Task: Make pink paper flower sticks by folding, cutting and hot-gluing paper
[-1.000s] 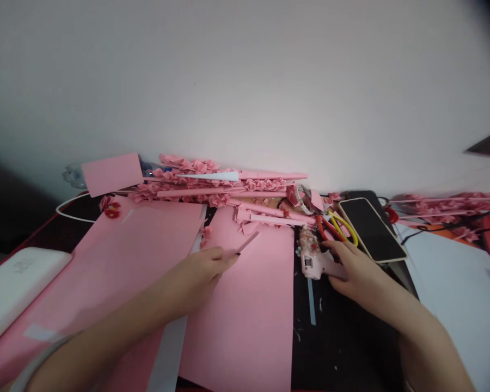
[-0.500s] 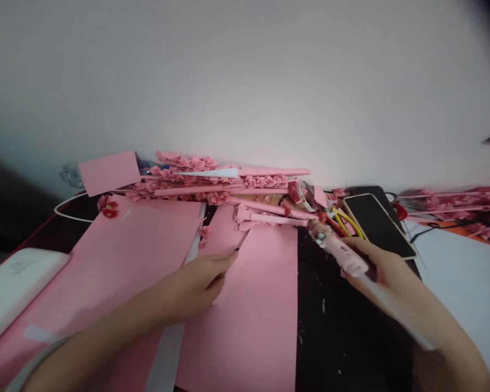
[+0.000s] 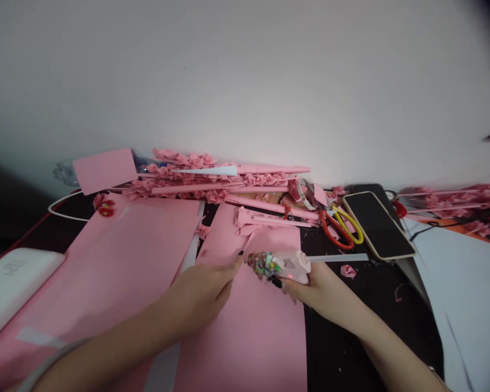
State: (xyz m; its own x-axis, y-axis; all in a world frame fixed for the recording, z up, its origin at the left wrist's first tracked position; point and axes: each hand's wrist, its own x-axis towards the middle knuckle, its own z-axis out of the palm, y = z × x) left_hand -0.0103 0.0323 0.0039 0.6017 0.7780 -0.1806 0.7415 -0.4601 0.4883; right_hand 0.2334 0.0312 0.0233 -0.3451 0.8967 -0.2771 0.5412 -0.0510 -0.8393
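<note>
My right hand (image 3: 310, 286) grips a pale pink hot glue gun (image 3: 292, 265). A clear glue stick (image 3: 337, 257) juts from its back, and colourful lumps or beads cover the front end. The nozzle points left, close to the fingertips of my left hand (image 3: 206, 286). With thumb and index finger pinched, my left hand holds what looks like a raised edge of pink paper (image 3: 250, 240); the fingers partly hide it. Below both hands lies a pink sheet (image 3: 240, 343).
Rolled pink stems with folded paper blossoms (image 3: 188, 190) lie along the wall. Red-and-yellow scissors (image 3: 343, 228) and a phone (image 3: 379, 226) are at the right, beside white paper (image 3: 469, 294). A white power bank (image 3: 20, 288) rests at the left on another pink sheet (image 3: 139, 256).
My right hand has brought the glue gun leftward, from near the phone to beside my left fingertips. The scissors show more fully now. My left hand has barely moved.
</note>
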